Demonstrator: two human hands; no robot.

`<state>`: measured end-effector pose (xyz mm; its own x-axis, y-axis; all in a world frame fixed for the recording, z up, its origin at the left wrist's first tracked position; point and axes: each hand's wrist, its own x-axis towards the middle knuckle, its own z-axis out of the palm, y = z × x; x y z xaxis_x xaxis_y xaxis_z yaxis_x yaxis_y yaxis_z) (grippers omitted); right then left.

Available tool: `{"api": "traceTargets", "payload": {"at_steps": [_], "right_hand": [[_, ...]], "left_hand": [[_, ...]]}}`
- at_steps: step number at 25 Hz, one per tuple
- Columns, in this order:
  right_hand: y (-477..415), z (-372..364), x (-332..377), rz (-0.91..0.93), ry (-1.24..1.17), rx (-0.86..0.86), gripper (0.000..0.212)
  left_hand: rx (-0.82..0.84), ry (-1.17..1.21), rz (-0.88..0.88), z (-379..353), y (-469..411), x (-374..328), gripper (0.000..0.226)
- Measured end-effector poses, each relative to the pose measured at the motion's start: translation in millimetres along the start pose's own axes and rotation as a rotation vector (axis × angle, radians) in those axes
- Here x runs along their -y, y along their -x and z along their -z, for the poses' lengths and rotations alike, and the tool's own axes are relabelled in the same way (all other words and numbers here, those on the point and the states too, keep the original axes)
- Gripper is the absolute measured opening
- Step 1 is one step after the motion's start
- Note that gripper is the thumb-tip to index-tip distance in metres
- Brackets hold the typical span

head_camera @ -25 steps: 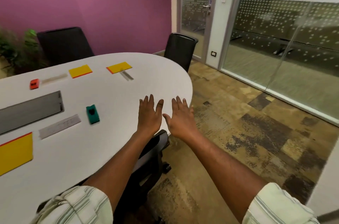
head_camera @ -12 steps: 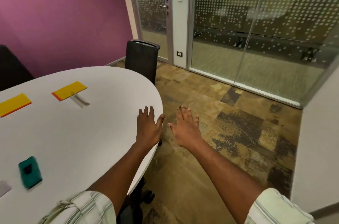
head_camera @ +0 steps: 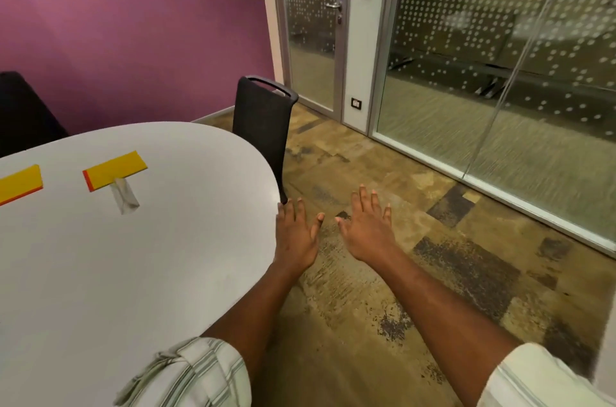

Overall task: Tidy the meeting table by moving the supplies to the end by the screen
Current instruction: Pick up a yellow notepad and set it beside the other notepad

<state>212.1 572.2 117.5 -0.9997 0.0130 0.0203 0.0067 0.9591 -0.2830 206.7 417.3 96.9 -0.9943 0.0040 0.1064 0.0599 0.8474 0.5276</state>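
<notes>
The rounded end of the white meeting table (head_camera: 166, 273) fills the left. On it lie a yellow pad with a red edge (head_camera: 115, 170), a clear ruler (head_camera: 124, 194) touching that pad's near side, and a second yellow pad (head_camera: 18, 185) cut off at the left edge. My left hand (head_camera: 297, 233) hovers flat at the table's right rim, fingers spread, holding nothing. Over the floor to its right, my right hand (head_camera: 365, 230) is likewise spread and empty. No screen is in view.
A black chair (head_camera: 263, 116) stands at the table's far end, and another dark chair (head_camera: 23, 113) shows at the far left. A purple wall runs behind. A glass door (head_camera: 313, 30) and glass partition (head_camera: 500, 90) line the right. Patterned carpet (head_camera: 433, 273) covers the floor.
The view has swung right. The teal item, the red item and the grey panel have left the frame. Both hands have shifted from over the table towards its right rim and the floor.
</notes>
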Motion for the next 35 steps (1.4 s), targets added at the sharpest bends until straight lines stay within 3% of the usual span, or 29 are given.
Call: {"api": "traceTargets", "payload": {"at_steps": [6, 17, 24, 35], "right_hand": [[-107.5, 9.1, -58.8, 0.035, 0.02, -0.031, 0.065], [-386.8, 20.0, -115.8, 0.035, 0.062, -0.011, 0.068], [-529.1, -1.7, -145.6, 0.059, 0.026, 0.09, 0.067], [-786.8, -14.4, -188.7, 0.359, -0.01, 0.181, 0.068]], "left_hand": [[0.01, 0.015, 0.011, -53.1, -103.9, -42.1, 0.07], [0.093, 0.079, 0.043, -132.1, -386.6, -77.4, 0.067], [0.111, 0.084, 0.12, -163.8, -521.7, -78.5, 0.067], [-0.028, 0.007, 0.21, -201.6, -724.0, -85.3, 0.077]]}}
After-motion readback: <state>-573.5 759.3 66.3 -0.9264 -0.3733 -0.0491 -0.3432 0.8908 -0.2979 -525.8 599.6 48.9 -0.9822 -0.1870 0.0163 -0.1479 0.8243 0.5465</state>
